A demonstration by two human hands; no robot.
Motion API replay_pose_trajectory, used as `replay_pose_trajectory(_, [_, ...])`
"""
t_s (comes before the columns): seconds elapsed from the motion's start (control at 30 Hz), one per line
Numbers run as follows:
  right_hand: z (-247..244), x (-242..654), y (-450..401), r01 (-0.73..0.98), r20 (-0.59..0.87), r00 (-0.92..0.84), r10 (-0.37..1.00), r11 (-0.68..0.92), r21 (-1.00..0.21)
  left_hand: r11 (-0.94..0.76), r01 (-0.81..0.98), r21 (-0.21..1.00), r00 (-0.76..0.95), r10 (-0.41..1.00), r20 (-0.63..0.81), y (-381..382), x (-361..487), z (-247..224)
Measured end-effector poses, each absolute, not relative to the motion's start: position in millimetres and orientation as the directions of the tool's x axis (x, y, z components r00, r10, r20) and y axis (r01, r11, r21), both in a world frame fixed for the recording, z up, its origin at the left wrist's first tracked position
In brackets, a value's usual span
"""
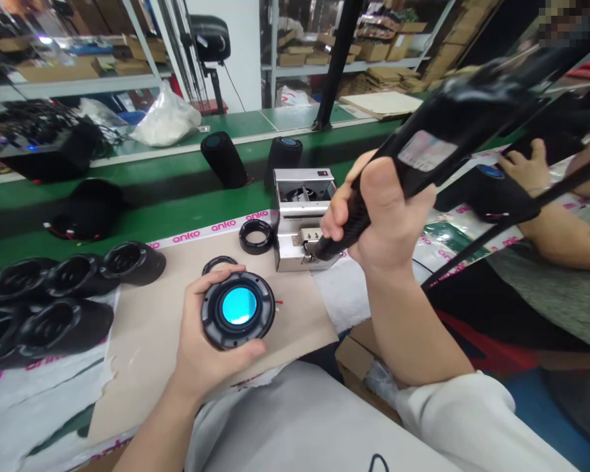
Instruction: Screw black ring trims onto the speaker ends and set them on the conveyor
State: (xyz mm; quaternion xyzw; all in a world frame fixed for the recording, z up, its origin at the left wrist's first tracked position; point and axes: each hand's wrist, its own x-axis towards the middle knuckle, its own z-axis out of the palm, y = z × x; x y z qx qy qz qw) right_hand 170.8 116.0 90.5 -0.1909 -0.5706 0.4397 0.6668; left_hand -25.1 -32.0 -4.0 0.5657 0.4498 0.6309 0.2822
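Note:
My left hand [199, 337] is wrapped round a black cylindrical speaker [239, 306], its round end with a shiny blue disc facing up. A small red-tipped wire sticks out at the speaker's right side. In my right hand [386, 223] is a black electric screwdriver [427, 141], gripped by its body and tilted down to the left. The screwdriver's nose is at the front of a metal screw feeder [305, 213]; whether it touches a screw I cannot tell. A loose black ring [255, 236] lies left of the feeder, and another ring [219, 263] is partly hidden behind the speaker.
Several black speaker housings [69, 328] lie at the left. Two black speakers [223, 159] stand on the green bench behind the cardboard sheet [147, 354]. A black post [337, 65] rises beyond the feeder. At the right, another person's hand [528, 167] touches a similar speaker.

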Motion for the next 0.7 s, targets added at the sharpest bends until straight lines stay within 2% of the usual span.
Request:
replay_pose_trajectory(0.13, [94.1, 165.4, 118.2, -0.286, 0.603, -0.007, 0.797, 0.577, -0.765, -0.393, 0.204, 0.897, -0.209, 0.877, 0.432, -34.6, -27.6, -1.5])
replay_pose_trajectory(0.5, [84.0, 163.7, 128.0, -0.273, 0.575, -0.024, 0.818, 0.548, -0.791, -0.283, 0.241, 0.929, -0.132, 0.938, 0.320, -35.3, -37.4, 9.5])
replay_pose_trajectory(0.7, [88.9, 165.3, 116.3, -0.360, 0.448, -0.074, 0.891, 0.395, -0.845, -0.291, 0.249, 0.924, -0.082, 0.944, 0.320, -31.4, -42.3, 8.8])
